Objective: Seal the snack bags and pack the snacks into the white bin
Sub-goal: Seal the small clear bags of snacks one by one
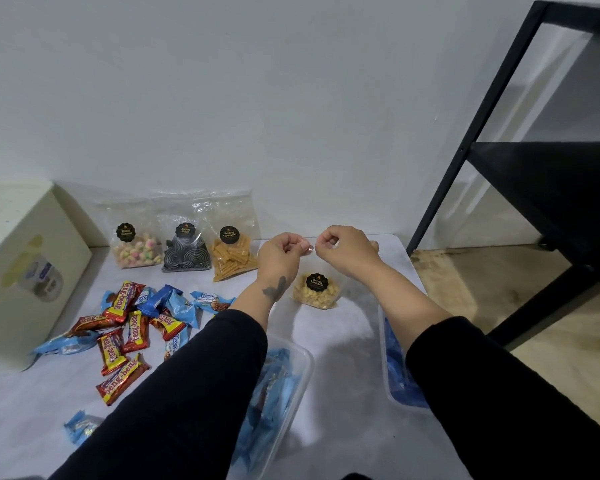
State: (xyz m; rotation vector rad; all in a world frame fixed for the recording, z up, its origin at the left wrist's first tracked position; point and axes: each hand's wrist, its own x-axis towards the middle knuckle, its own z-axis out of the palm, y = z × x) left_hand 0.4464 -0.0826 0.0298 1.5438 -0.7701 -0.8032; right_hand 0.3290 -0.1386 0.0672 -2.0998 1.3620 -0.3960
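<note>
A clear snack bag of pale nuts (315,293) with a black round label stands upright on the white surface. My left hand (280,255) and my right hand (343,249) pinch its top edge from either side, fingers curled. Against the wall stand three more clear bags: pastel puffs (136,250), black swirl crackers (186,255) and orange sticks (232,258). Two clear plastic bins with blue-wrapped snacks sit near me, one under my left forearm (293,382) and one under my right (392,375).
Red chocolate bars (123,337) and blue wrapped snacks (174,303) lie scattered on the left. A cream box (21,271) stands at the far left. A black metal shelf frame (520,174) rises on the right, over a wooden floor (499,289).
</note>
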